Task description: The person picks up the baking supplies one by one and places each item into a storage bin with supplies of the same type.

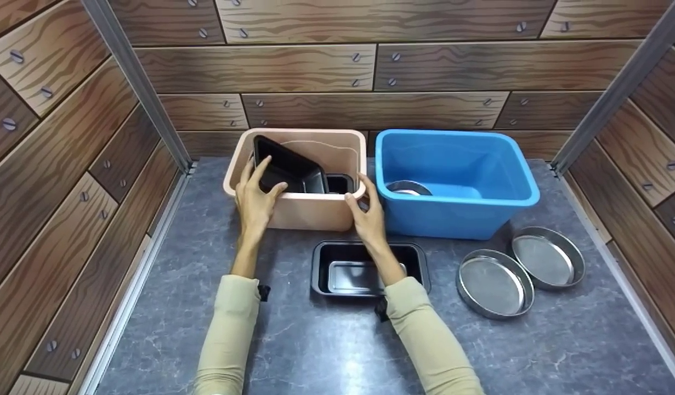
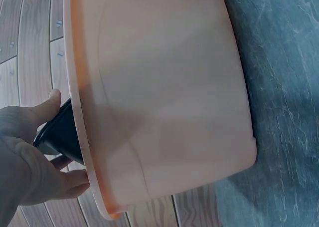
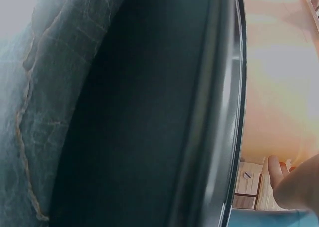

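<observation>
A peach-colored plastic bin [image 1: 312,213] stands at the back left, with a black loaf pan [image 1: 285,164] tilted inside it. My left hand [image 1: 253,204] grips the pan's left end over the bin's rim, thumb on one side and fingers on the other; in the left wrist view the loaf pan [image 2: 64,134] shows between them. A second dark pan [image 1: 340,184] lies lower in the bin, mostly hidden. At the bin's front right corner, my right hand [image 1: 370,219] holds the rim between thumb and fingers. Below my right forearm another loaf pan [image 1: 317,269] lies on the table.
A blue bin [image 1: 441,219] stands right of the peach one, with a round metal pan [image 1: 408,187] inside. Two round metal pans [image 1: 495,284] lie on the grey table [image 1: 162,307] at the right, edges together. Wood-patterned walls [image 1: 293,68] enclose the back and sides.
</observation>
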A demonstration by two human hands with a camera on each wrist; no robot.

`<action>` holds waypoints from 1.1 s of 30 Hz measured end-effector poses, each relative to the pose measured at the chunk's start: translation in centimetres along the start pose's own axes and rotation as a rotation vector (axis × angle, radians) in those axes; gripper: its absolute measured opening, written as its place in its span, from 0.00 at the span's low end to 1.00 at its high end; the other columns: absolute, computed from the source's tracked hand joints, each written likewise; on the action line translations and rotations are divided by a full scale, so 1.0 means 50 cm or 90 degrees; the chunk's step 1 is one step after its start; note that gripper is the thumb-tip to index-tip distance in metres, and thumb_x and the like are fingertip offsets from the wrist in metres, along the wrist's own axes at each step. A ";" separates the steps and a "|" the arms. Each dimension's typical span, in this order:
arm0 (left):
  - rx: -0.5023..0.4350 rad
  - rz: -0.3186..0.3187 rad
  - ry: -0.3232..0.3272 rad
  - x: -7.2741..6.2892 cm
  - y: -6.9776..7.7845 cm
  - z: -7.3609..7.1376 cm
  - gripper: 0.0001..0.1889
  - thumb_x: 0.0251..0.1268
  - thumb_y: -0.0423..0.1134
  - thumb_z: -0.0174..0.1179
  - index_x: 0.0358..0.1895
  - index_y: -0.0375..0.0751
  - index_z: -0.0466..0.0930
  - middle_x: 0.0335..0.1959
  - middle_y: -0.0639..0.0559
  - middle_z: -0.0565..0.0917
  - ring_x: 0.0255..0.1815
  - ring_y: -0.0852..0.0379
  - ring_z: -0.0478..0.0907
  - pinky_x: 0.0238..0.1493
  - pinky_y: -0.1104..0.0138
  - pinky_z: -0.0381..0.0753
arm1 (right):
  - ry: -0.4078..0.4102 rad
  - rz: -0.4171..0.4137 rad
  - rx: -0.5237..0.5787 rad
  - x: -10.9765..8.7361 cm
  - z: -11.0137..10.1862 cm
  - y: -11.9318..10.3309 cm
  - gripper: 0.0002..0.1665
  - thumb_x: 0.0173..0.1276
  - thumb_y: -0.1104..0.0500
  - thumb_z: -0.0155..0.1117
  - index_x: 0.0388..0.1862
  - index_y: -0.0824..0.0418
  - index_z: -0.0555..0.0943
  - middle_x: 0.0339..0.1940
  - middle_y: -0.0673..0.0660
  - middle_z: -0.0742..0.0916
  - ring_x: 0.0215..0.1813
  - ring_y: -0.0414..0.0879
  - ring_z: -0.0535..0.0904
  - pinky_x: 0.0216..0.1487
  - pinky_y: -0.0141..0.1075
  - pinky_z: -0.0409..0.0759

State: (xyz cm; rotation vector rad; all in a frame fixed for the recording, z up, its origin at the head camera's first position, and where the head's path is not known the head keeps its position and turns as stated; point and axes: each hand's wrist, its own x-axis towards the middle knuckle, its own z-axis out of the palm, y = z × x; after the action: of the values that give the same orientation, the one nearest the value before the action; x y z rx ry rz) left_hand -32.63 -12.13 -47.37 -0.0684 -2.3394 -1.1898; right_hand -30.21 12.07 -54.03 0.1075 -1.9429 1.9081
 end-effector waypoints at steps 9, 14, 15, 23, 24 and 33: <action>0.003 0.023 -0.011 0.002 -0.005 0.001 0.36 0.53 0.41 0.79 0.70 0.51 0.80 0.77 0.40 0.70 0.66 0.31 0.73 0.66 0.44 0.69 | 0.001 -0.006 -0.002 0.003 0.003 0.001 0.35 0.75 0.61 0.67 0.78 0.61 0.69 0.71 0.63 0.78 0.63 0.57 0.77 0.70 0.57 0.71; 0.008 0.041 -0.019 0.006 -0.010 0.000 0.36 0.54 0.41 0.79 0.70 0.50 0.80 0.76 0.40 0.71 0.70 0.34 0.72 0.70 0.47 0.69 | -0.001 0.003 0.002 0.004 0.005 -0.002 0.35 0.75 0.62 0.67 0.78 0.61 0.69 0.71 0.64 0.78 0.64 0.58 0.76 0.71 0.57 0.70; 0.008 0.045 -0.019 0.007 -0.011 0.000 0.35 0.55 0.41 0.79 0.70 0.50 0.80 0.76 0.39 0.71 0.71 0.35 0.72 0.71 0.47 0.69 | -0.001 0.005 0.002 0.004 0.005 -0.002 0.35 0.75 0.62 0.67 0.78 0.61 0.69 0.71 0.64 0.78 0.64 0.59 0.76 0.71 0.56 0.70; 0.016 0.093 -0.014 0.006 -0.016 -0.002 0.35 0.53 0.40 0.79 0.68 0.47 0.80 0.73 0.38 0.74 0.70 0.35 0.73 0.70 0.47 0.69 | -0.005 0.005 -0.002 0.004 0.008 -0.001 0.35 0.75 0.61 0.66 0.79 0.61 0.68 0.72 0.63 0.77 0.65 0.57 0.76 0.71 0.54 0.71; 0.018 0.099 -0.020 0.005 -0.015 -0.002 0.36 0.53 0.41 0.80 0.68 0.47 0.80 0.73 0.38 0.74 0.69 0.34 0.73 0.69 0.47 0.69 | -0.005 0.008 -0.002 0.003 0.008 -0.001 0.36 0.75 0.61 0.66 0.79 0.61 0.68 0.72 0.63 0.77 0.65 0.57 0.76 0.71 0.54 0.71; 0.007 0.072 -0.090 0.001 -0.028 -0.008 0.33 0.56 0.44 0.79 0.66 0.40 0.81 0.72 0.34 0.74 0.71 0.31 0.70 0.72 0.45 0.66 | 0.003 0.010 -0.006 0.003 0.007 0.001 0.36 0.75 0.60 0.67 0.79 0.58 0.68 0.67 0.64 0.79 0.64 0.63 0.74 0.68 0.55 0.72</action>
State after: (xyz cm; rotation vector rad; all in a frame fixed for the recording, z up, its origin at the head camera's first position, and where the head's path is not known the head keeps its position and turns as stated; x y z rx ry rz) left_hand -32.85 -13.30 -48.18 -0.2857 -2.4282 -1.1510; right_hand -30.44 11.75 -54.01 0.0851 -1.9552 1.9074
